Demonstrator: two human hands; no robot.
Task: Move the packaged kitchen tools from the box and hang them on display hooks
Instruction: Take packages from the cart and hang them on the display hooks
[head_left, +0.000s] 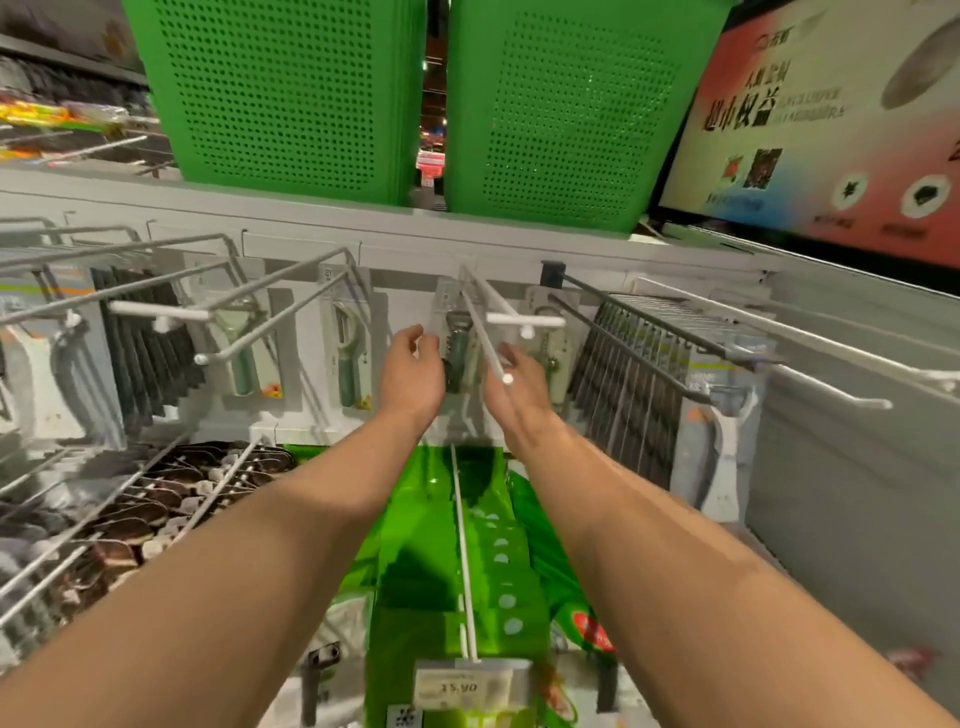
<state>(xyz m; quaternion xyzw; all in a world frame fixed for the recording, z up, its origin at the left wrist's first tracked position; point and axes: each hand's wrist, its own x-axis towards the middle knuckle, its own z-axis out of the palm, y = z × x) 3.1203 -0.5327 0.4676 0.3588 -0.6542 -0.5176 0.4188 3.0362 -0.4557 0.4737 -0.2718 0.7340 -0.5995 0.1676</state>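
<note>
Both arms were stretched out to the rack. The left hand (413, 370) was curled at the left edge of a clear pack (456, 340) with a dark green tool in it, and the right hand (515, 387) stood at its right edge, just behind the white tip of the hook (485, 332). From where I stood I could not tell whether either hand pinched the pack or only steadied it; the fingers were blurred against the plastic. The pack sat well back on the hook, close to the panel, between a peeler (347, 358) on the left and another pack (551, 353) on the right. No box was to be seen.

To my eye the risk lay in letting go too soon. If the hole was not fully over the wire, the pack would drop onto the green bags (431, 545) below. The right wrist was also very near the tip, so a quick pull back could catch it, jolt the hook and set the pack swinging into its neighbours.
</note>
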